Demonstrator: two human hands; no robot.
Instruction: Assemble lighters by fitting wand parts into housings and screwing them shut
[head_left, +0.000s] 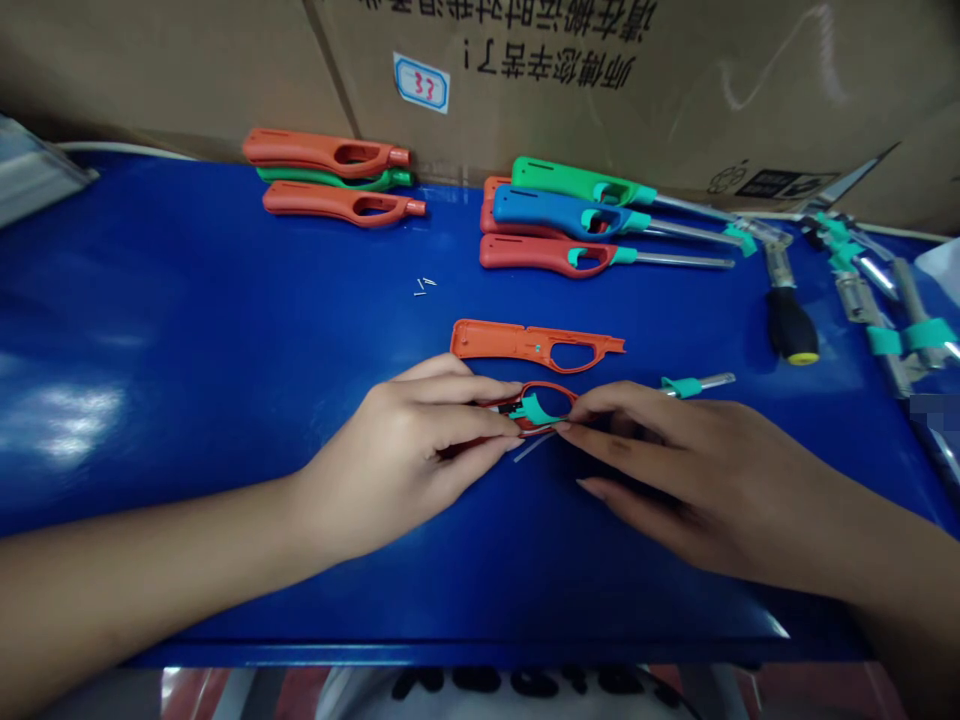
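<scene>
My left hand (431, 430) is closed around the handle end of an orange lighter half-shell (555, 388), hiding much of it. A teal trigger (534, 411) lies inside that shell, beside its finger loop. My right hand (660, 460) pinches at the shell's front end, thumb and index fingertips together near the trigger; what lies between them is too small to make out. A thin clear tube (532, 447) sticks out below the shell. Just behind sits the other orange half-shell (495, 341), its inner side up. A metal lighter nozzle with a teal collar (681, 387) lies behind my right hand.
Several small screws (420, 288) lie mid-table. Orange and green lighter bodies (315, 152) rest at the back left, lighters with metal nozzles (555, 210) at the back centre. A black screwdriver (791, 325) and loose nozzle parts (885, 290) are on the right. A cardboard box (225, 70) stands behind.
</scene>
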